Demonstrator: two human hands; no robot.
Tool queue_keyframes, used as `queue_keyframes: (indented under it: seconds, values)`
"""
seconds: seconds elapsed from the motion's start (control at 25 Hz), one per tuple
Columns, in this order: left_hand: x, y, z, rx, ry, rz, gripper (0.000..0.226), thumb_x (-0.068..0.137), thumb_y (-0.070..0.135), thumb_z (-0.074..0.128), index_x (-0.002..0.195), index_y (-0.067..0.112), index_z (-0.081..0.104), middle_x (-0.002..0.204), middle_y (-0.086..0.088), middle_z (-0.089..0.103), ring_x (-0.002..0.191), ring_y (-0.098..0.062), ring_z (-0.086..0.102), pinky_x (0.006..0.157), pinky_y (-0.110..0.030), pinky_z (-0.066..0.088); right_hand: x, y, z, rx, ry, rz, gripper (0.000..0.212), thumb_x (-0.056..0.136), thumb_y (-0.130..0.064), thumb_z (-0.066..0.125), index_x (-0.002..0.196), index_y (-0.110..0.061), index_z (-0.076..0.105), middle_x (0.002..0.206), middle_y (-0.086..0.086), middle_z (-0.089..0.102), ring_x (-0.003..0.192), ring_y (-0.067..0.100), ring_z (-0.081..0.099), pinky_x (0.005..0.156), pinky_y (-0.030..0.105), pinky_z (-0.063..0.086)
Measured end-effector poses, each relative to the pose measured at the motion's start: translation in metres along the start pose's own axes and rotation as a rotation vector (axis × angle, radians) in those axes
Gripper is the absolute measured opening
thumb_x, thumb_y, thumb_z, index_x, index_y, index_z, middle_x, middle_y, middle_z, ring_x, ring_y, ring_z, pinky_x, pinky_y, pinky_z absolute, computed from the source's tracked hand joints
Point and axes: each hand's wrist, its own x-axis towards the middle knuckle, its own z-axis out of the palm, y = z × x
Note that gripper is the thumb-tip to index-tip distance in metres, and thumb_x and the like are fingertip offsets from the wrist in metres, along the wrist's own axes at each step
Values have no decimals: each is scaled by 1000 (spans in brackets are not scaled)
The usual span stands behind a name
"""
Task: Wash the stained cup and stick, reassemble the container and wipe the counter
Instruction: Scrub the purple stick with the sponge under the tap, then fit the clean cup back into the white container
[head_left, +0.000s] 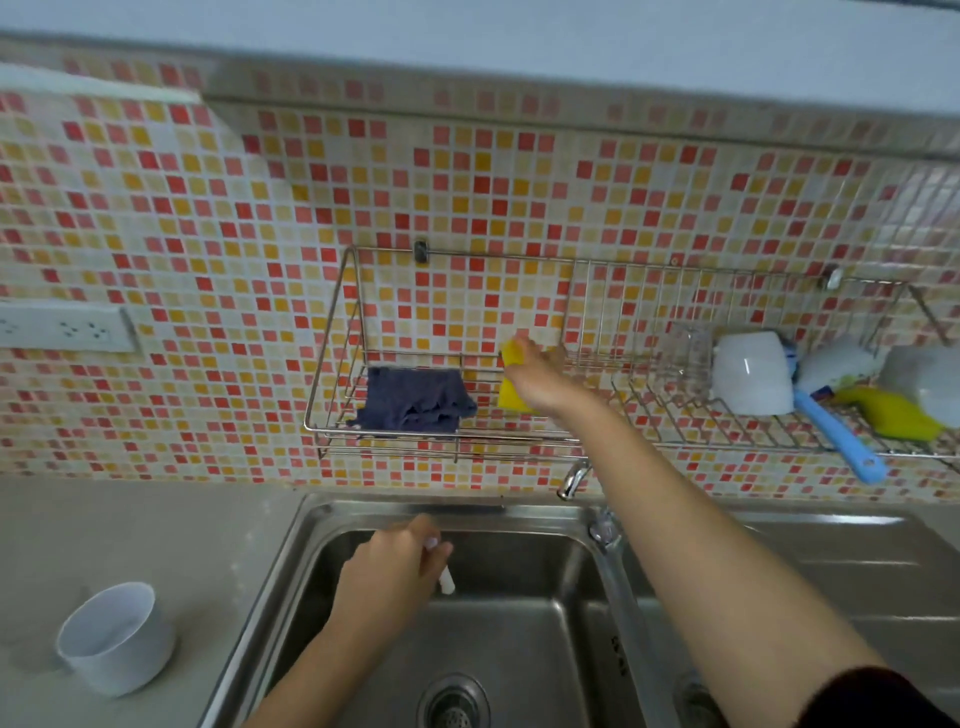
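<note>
Mosaic-tiled kitchen wall above a steel sink (291, 587) and grey counter (130, 525). Nearest, a white cup (115, 635) stands on the counter left of the basin. The left hand (387, 574) is closed around the white stick (447, 583) over the basin. Farther back, the right hand (535, 382) grasps a yellow sponge (511, 395) at the wall rack (337, 431), beside a dark cloth (413, 399). Keep the stick over the basin and scrub along its whole length.

- Grey counter (156, 525) beside the steel sink (291, 571): a white cup (117, 636) stands upright on it.
- Wire wall rack (332, 364): a dark blue cloth (413, 399), a yellow sponge (511, 395), an upturned white cup (748, 371), a blue-handled brush (836, 436).
</note>
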Motion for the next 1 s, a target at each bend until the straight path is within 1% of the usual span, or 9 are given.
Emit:
queue_keyframes:
  seconds: [0.12, 0.28, 0.36, 0.4, 0.48, 0.52, 0.6, 0.76, 1.0]
  values:
    - [-11, -12, -9, -23, 16, -22, 19, 91, 39, 51, 90, 22, 58, 81, 7, 63, 71, -9, 60, 67, -24, 52, 29, 12, 21, -291, -114, 140, 58, 101, -18, 30, 149, -16, -2, 156, 19, -12, 143, 38, 6, 111, 43, 21]
    - [-18, -22, -16, -75, 59, -42, 16, 90, 35, 56, 89, 20, 61, 76, 10, 58, 64, -4, 54, 59, -14, 43, 45, 27, 33, -621, -151, 126, 54, 101, -30, 28, 150, -18, 8, 158, 14, 5, 143, 35, 11, 114, 47, 13]
    - [-19, -23, -17, -107, 83, -39, 11, 89, 29, 59, 89, 18, 62, 76, 11, 57, 62, -2, 52, 56, -9, 38, 43, 26, 33, -548, -32, 29, 52, 99, -35, 30, 148, -18, 19, 156, 12, 16, 141, 35, 20, 114, 46, 21]
    - [-18, -23, -16, -133, 92, -43, 10, 89, 27, 60, 93, 18, 63, 78, 11, 59, 65, -3, 54, 58, -9, 40, 37, 24, 33, -462, 96, -64, 50, 98, -33, 35, 144, -15, 30, 151, 12, 30, 135, 33, 33, 109, 43, 32]
    - [-18, -20, -15, -197, 99, -102, 14, 87, 25, 63, 99, 19, 62, 82, 8, 64, 71, -7, 60, 66, -21, 51, 5, 18, 34, -268, 395, -314, 33, 94, -22, 45, 123, -10, 54, 118, 10, 61, 101, 24, 59, 79, 26, 49]
    - [-15, -19, -15, -228, 98, -133, 15, 86, 25, 64, 99, 18, 63, 82, 5, 67, 72, -8, 62, 69, -25, 54, -16, 16, 35, -192, 492, -419, 23, 92, -17, 48, 110, -10, 60, 93, 5, 66, 79, 17, 61, 63, 15, 44]
    - [-10, -22, -15, -243, 90, -174, 14, 86, 24, 64, 98, 16, 66, 81, 1, 68, 72, -9, 62, 66, -21, 53, -58, 20, 47, -101, 541, -535, 11, 89, -14, 53, 93, -12, 62, 62, -9, 56, 54, 2, 52, 49, 5, 31]
    - [-6, -38, -24, -238, 73, -213, 18, 86, 26, 64, 98, 13, 69, 86, -2, 68, 74, -8, 59, 64, -14, 46, -103, 65, 105, -71, 393, -492, 5, 86, -15, 57, 86, -17, 62, 55, -15, 48, 49, -1, 47, 50, 10, 35]
    - [-16, -122, -83, -154, 147, -345, 23, 86, 28, 63, 101, 12, 70, 84, 0, 64, 78, -12, 55, 70, -20, 37, -104, 101, 232, -64, -5, -294, 17, 80, -10, 64, 95, -15, 67, 82, -5, 59, 69, 11, 57, 71, 27, 50]
